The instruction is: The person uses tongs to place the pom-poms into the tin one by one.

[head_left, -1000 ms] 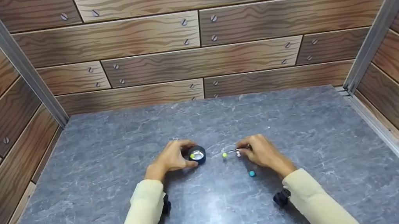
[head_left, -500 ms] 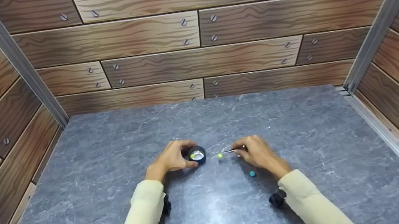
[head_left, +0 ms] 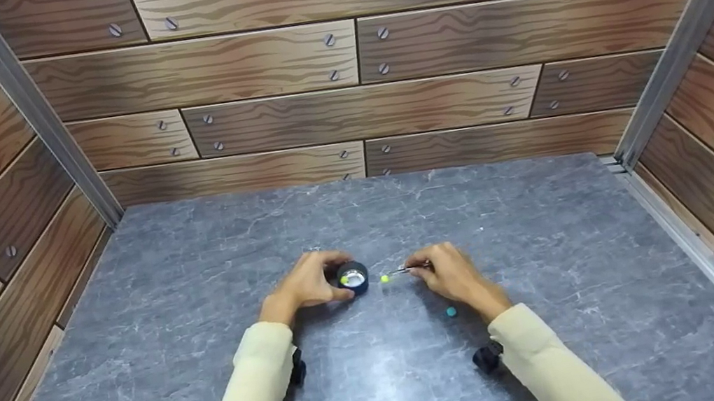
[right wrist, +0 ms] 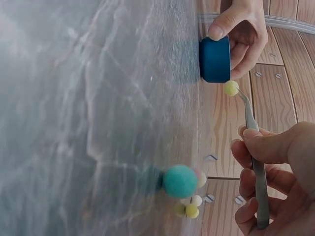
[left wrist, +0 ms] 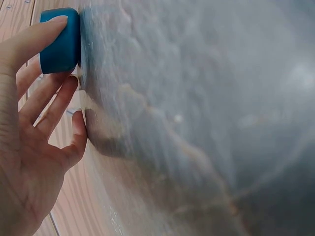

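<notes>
My left hand (head_left: 312,279) grips a small dark blue round cup (head_left: 353,277) that stands on the grey marble table (head_left: 211,364); a yellow-green ball lies inside it. The left wrist view shows the cup (left wrist: 59,42) between thumb and fingers. My right hand (head_left: 442,272) pinches metal tweezers (right wrist: 256,147), whose tip holds a yellow-green pom-pom (head_left: 384,278) just right of the cup, close to its rim (right wrist: 215,59). In the right wrist view the pom-pom (right wrist: 231,88) hangs beside the cup's opening.
A teal ball (head_left: 451,312) lies on the table near my right wrist, with a few small white and yellow balls (right wrist: 189,206) beside it in the right wrist view. Wood-patterned walls (head_left: 357,108) with metal posts enclose the table on three sides.
My right hand has moved left with the tweezers, carrying the yellow-green pom-pom closer to the cup. The left hand and cup have stayed still.
</notes>
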Motion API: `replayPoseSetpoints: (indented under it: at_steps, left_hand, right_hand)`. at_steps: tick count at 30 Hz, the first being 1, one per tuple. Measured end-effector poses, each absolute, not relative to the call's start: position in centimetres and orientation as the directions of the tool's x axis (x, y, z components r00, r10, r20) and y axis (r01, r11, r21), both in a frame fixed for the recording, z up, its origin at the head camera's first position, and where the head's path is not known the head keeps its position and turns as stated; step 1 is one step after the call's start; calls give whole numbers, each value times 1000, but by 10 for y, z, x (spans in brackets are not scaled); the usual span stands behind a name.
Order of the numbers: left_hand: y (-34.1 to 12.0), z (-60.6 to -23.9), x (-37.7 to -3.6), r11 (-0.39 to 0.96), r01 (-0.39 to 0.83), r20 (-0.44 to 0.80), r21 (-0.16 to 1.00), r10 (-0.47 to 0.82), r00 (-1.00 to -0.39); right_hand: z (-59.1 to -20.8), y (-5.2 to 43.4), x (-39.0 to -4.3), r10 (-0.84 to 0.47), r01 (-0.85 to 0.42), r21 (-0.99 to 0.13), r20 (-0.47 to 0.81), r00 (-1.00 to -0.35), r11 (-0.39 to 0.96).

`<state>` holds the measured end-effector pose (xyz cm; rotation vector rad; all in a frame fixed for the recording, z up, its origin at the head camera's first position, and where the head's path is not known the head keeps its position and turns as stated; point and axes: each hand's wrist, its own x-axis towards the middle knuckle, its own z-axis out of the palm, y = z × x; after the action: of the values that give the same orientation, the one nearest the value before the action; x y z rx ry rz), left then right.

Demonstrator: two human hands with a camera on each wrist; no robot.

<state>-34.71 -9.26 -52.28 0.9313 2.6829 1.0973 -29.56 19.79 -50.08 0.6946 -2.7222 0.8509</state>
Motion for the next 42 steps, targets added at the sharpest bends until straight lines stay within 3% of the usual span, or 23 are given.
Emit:
replayPoseSetpoints:
  at_steps: [42]
  left_hand:
    - [-92, -522, -347, 558, 489, 113, 670, 575, -811]
  right_hand:
    - [-501, 171, -299, -338, -502, -484, 388, -857, 717]
